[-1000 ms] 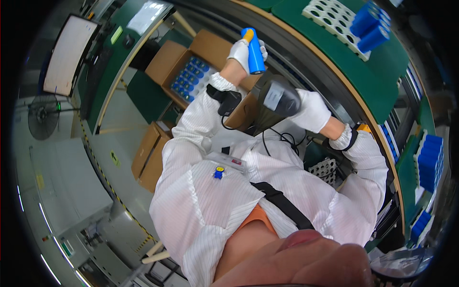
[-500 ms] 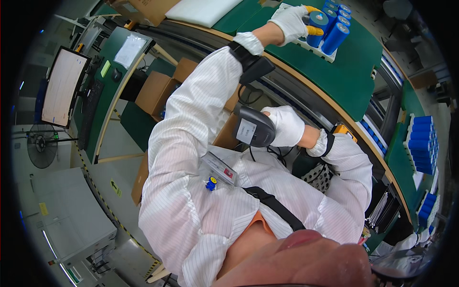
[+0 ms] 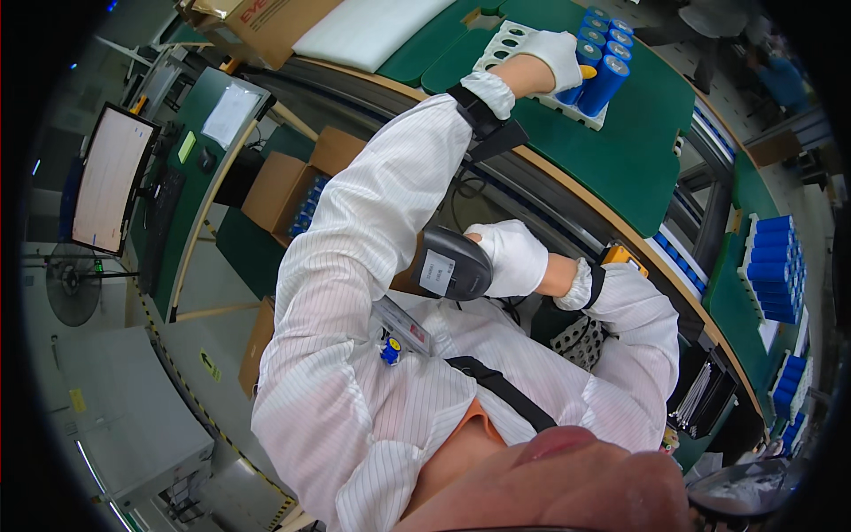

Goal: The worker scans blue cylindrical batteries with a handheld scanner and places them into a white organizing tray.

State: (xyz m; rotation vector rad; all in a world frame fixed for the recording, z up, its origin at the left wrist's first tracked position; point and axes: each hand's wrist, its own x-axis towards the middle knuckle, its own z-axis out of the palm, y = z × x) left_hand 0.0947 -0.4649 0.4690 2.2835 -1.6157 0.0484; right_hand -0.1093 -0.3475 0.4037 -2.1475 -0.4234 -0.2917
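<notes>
My left hand [image 3: 557, 60], in a white glove with yellow fingertips, is closed at the near-left end of a group of blue cylindrical battery cells [image 3: 605, 86]. Part of one blue cell shows under its fingers; the glove covers the rest. The cells stand upright in a white plastic tray [image 3: 486, 63] with round holes, several of them bare to the left of my hand. Lower down, my right hand [image 3: 516, 257], gloved in white, grips a black handheld barcode scanner [image 3: 467, 277]. The scanner's handle is mostly hidden by the glove.
The tray stands on a green worktop [image 3: 612, 168] with a wooden edge. More blue cells [image 3: 773, 266] stand in a rack at far right. An open cardboard box [image 3: 277, 191] holds cells at left. A monitor [image 3: 115, 182] and a white foam sheet [image 3: 363, 31] are also about.
My left hand has lowered the raised cell toward the tray, and holes left of it now show. My right hand with the scanner has shifted slightly left and down.
</notes>
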